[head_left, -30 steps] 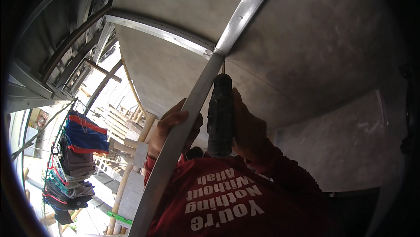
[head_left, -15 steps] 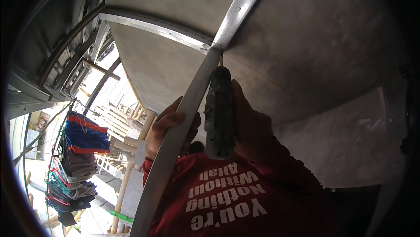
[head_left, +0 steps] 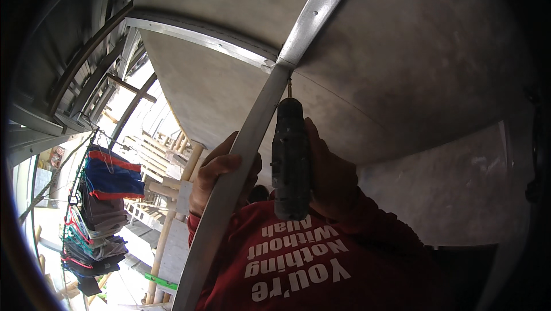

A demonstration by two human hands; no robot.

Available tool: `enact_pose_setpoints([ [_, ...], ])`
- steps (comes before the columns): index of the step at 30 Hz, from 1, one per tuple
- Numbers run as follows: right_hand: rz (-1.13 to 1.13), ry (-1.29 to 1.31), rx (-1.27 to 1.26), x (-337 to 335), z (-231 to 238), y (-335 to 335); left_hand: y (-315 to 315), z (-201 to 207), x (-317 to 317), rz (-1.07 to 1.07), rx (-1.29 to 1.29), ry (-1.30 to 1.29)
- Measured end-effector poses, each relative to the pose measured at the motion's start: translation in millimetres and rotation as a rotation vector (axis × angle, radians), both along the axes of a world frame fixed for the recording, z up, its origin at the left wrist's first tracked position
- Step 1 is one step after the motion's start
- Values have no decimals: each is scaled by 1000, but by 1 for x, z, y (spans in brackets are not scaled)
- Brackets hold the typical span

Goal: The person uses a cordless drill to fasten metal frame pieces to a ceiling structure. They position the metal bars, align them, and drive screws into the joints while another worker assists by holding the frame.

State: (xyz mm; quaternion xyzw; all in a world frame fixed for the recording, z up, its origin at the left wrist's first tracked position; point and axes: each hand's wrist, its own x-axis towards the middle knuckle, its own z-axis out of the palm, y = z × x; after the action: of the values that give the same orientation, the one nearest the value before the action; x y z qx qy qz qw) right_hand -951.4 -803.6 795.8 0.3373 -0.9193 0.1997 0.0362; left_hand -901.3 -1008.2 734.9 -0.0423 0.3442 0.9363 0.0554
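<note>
My left hand [head_left: 216, 178] is closed around a long, pale metal strip [head_left: 257, 124] that slants from the lower edge up to a joint of metal profiles. Its fingers wrap round the strip's edges. In my right hand [head_left: 337, 180] is a dark power drill [head_left: 291, 159], pointing upward just right of the strip. A slim driver bit [head_left: 290, 89] sticks out of its nose. The bit's tip is a little short of the joint, near the strip's right edge; whether it touches anything I cannot tell.
Grey panels [head_left: 402, 76] spread overhead, framed by a cross profile [head_left: 201, 37] and an upper profile [head_left: 315, 15]. Clothes [head_left: 112, 176] hang on a line at the left. Bamboo poles [head_left: 158, 259] and a green bar [head_left: 161, 281] stand beyond, lower left.
The drill and my right hand have moved down slightly, drawing the bit away from the joint. More of the bit shows. My left hand keeps its hold on the strip.
</note>
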Motion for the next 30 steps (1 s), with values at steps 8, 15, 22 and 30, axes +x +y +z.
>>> enact_pose_setpoints([
  [8, 39, 8, -37, -3, -9, 4, -4, -1, -1, -54, 35, 49],
  [15, 8, 76, -61, -2, -15, 4, -5, -4, -3, -90, 36, 71],
  [22, -6, -20, -95, -2, -20, 10, -3, -6, -4, -86, 34, 107],
  [30, -40, -123, -143, 7, -24, 31, -2, -9, -3, -80, 89, 128],
])
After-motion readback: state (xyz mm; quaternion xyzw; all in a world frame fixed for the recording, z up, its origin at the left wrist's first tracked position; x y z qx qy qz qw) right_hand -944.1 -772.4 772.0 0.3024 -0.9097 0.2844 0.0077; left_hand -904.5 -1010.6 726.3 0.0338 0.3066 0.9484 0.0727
